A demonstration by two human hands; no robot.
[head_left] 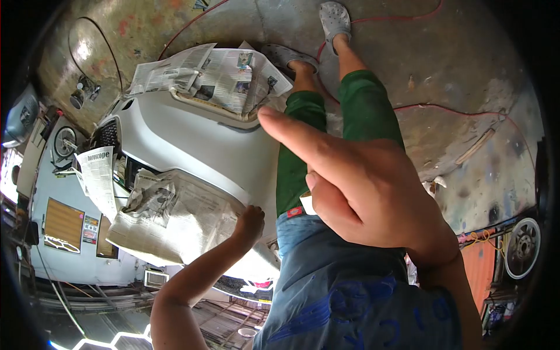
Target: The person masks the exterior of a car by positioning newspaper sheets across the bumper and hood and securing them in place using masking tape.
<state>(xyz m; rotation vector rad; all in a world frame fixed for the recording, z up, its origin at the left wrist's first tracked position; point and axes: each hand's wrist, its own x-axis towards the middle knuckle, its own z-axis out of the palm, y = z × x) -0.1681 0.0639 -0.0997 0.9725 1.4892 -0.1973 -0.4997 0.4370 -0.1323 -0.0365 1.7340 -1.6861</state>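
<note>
My left hand (249,226) is closed at the edge of a crumpled newspaper sheet (198,213) on a pale grey-white car body (198,131). Its fingertips are hidden, so what they pinch cannot be made out. Close to the camera, my right hand (373,186) has its index finger stretched toward the car while the other fingers curl in. A small pale piece of what looks like a masking tape roll (308,204) shows beside its curled fingers; most of it is hidden. More newspaper (216,73) covers the wheel-arch side of the car.
A red hose (431,107) runs over the stained concrete floor (455,52) near my feet. Another newspaper sheet (99,175) hangs by the dark grille (106,135). A bicycle wheel (65,142) stands beyond the car, and a wheel rim (522,248) is at the far right.
</note>
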